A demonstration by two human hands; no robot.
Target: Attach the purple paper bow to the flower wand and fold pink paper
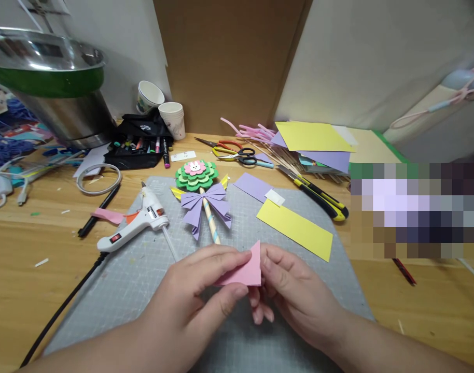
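Observation:
Both my hands meet over the grey cutting mat (124, 290) and pinch a small folded piece of pink paper (248, 270). My left hand (198, 300) grips its left side with thumb and fingers closed. My right hand (291, 290) holds the right side, fingers curled under it. Just beyond them lies a paper flower on a striped stick (200, 194), with green petals, a pink centre and a purple bow.
A white glue gun (134, 225) lies on the mat's left with its black cord trailing off. A yellow strip (295, 229) and purple paper (252, 185) lie to the right. Scissors (233, 151), a utility knife (318, 197), a marker case (138, 145), paper cups (172, 118) and a steel pot (54, 77) stand behind.

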